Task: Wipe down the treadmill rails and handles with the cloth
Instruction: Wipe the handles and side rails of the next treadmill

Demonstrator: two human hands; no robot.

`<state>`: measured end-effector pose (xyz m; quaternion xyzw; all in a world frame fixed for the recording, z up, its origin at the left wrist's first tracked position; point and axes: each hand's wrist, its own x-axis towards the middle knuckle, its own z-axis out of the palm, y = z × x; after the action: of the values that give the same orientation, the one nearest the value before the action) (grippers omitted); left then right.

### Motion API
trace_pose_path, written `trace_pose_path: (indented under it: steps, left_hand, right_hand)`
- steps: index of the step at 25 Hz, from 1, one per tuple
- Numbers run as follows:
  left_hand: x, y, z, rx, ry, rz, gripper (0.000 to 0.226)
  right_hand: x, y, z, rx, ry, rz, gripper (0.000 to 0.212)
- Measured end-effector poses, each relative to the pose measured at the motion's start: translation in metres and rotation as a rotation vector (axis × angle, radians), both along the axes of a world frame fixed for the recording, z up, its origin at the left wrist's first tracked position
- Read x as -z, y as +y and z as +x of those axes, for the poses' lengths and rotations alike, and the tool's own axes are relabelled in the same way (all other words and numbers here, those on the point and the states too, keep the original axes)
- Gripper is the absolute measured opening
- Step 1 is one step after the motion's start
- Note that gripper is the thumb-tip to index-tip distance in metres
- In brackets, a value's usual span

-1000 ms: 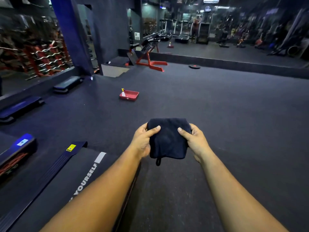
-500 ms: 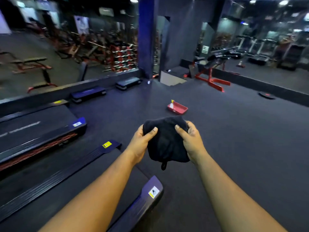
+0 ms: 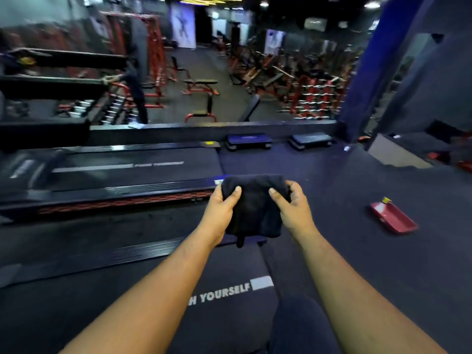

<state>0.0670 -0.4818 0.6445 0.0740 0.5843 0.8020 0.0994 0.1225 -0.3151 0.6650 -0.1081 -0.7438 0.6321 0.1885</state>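
Note:
A folded dark cloth hangs in front of me, held by both hands. My left hand grips its left edge with the thumb on top. On the cloth's right edge, my right hand grips the same way. Under my arms lies a treadmill belt printed with "YOURSELF", with a dark side rail along its left. A second treadmill lies beyond it, its near rail edged in red. No upright handles are in view.
A red tray with a small bottle lies on the floor to the right. Two step platforms sit against a low ledge. A blue pillar stands at the right. Beyond the ledge are red weight racks, benches and a person.
The view has swung left: the treadmills now fill the left and centre, and the red tray has shifted to the right. Both hands keep the same hold on the cloth.

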Motion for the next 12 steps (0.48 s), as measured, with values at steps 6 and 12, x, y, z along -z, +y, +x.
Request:
trace_pose_path:
  steps: [6,12]
  left_hand:
    - [0.013,-0.052,-0.102,-0.372,0.06,-0.062,0.018]
    - [-0.031,-0.109,-0.172,-0.76,-0.008,-0.173,0.01]
  right_hand:
    - [0.023,-0.045,-0.168,-0.245,0.038,0.075,0.018]
    - [-0.002,-0.123,-0.316,-0.584,-0.039,0.111,0.035]
